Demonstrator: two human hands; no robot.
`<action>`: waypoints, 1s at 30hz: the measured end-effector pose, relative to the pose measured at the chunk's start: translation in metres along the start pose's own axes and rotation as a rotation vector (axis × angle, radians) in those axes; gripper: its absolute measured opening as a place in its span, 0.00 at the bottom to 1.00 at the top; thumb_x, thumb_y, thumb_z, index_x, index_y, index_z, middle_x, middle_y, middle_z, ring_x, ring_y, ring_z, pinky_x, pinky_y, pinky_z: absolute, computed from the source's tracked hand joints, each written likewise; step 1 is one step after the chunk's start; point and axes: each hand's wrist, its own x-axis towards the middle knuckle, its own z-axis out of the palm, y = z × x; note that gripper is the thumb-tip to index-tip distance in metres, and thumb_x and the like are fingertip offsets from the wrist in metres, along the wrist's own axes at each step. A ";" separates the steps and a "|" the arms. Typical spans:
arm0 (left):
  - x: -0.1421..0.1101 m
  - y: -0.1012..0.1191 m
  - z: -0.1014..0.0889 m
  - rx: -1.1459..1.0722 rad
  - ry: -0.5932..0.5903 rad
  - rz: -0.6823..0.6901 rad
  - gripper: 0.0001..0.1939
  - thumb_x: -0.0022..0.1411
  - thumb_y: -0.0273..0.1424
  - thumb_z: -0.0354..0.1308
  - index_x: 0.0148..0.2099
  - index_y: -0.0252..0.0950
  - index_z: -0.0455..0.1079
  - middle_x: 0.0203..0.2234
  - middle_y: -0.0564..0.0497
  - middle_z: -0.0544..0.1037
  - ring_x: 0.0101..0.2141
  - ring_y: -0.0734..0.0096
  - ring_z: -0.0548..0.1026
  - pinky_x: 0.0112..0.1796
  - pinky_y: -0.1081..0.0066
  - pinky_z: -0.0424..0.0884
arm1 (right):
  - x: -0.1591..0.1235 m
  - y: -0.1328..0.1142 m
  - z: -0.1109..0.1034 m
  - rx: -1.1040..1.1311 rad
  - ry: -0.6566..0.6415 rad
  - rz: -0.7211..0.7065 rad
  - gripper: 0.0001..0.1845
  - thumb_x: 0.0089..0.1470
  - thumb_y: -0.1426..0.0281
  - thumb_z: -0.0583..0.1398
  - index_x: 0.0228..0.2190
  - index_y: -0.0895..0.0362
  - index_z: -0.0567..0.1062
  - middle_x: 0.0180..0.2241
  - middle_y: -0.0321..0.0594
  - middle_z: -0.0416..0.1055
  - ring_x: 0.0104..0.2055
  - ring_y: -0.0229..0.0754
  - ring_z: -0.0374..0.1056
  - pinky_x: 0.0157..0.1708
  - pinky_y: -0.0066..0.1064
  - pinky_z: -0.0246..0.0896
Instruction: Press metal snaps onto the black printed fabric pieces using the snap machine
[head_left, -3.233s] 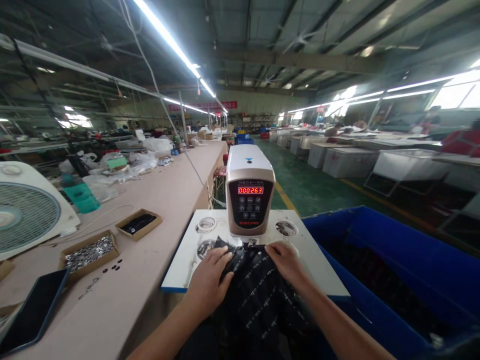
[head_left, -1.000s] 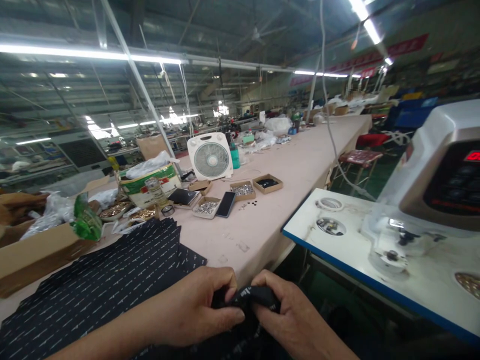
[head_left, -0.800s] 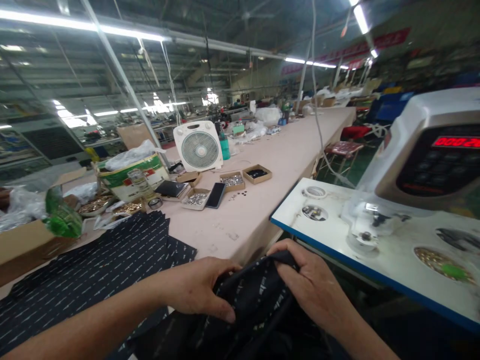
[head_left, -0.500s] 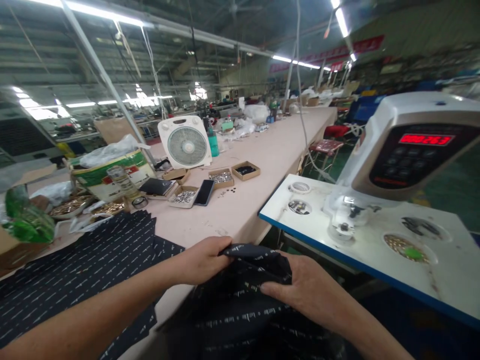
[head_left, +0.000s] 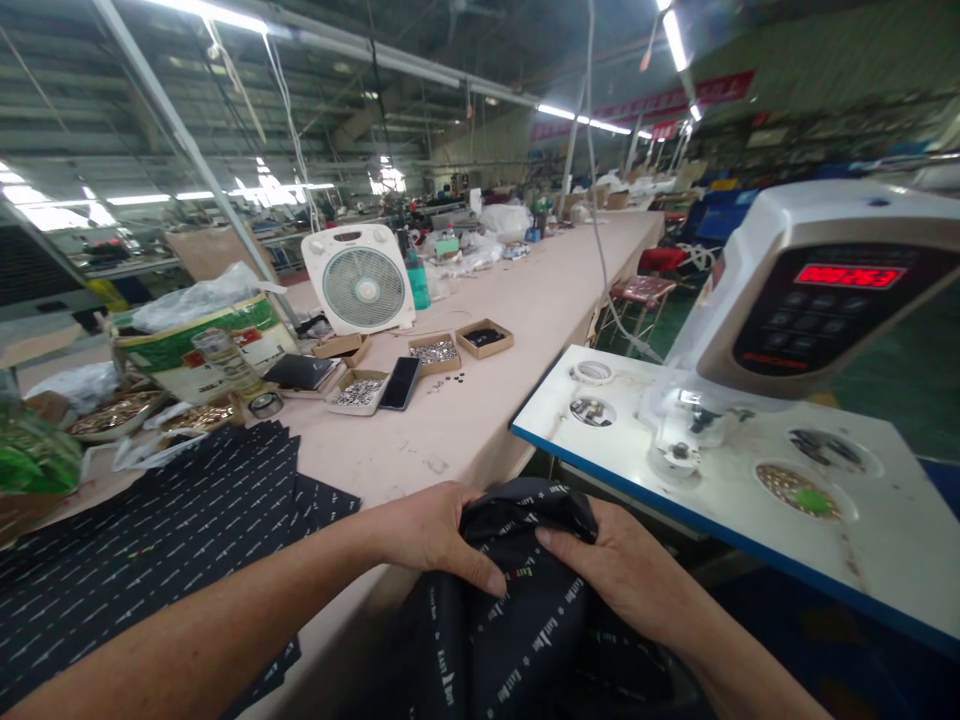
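A dark fabric piece (head_left: pixel 525 610) printed with rows of white lettering hangs between my two hands, low in the middle of the head view. My left hand (head_left: pixel 442 540) grips its left upper edge, with the thumb lying over the cloth. On the other side my right hand (head_left: pixel 615 560) is closed on the upper right edge, thumb in front and fingers hidden behind. The top edge is bunched and folded over between them. To the left, a stack of similar dark printed fabric (head_left: pixel 172 560) lies on the table.
A white-topped machine (head_left: pixel 832 280) with a red display stands to the right, its blue-edged board (head_left: pixel 735 520) holding cups of small metal parts. On the long table (head_left: pixel 480 440) are a box fan (head_left: pixel 358 280), a phone (head_left: pixel 400 383) and small boxes of fasteners (head_left: pixel 358 391).
My left thumb has come down over the front of the cloth. The fabric is turned, showing its lettering more plainly. The view has shifted slightly to the right.
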 end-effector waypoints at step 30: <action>0.027 -0.053 0.007 -0.104 0.093 0.059 0.11 0.49 0.33 0.67 0.32 0.33 0.72 0.25 0.56 0.70 0.29 0.74 0.65 0.34 0.72 0.63 | 0.019 0.009 0.014 -0.222 -0.024 0.041 0.13 0.60 0.67 0.59 0.43 0.52 0.82 0.40 0.35 0.82 0.43 0.51 0.77 0.47 0.38 0.68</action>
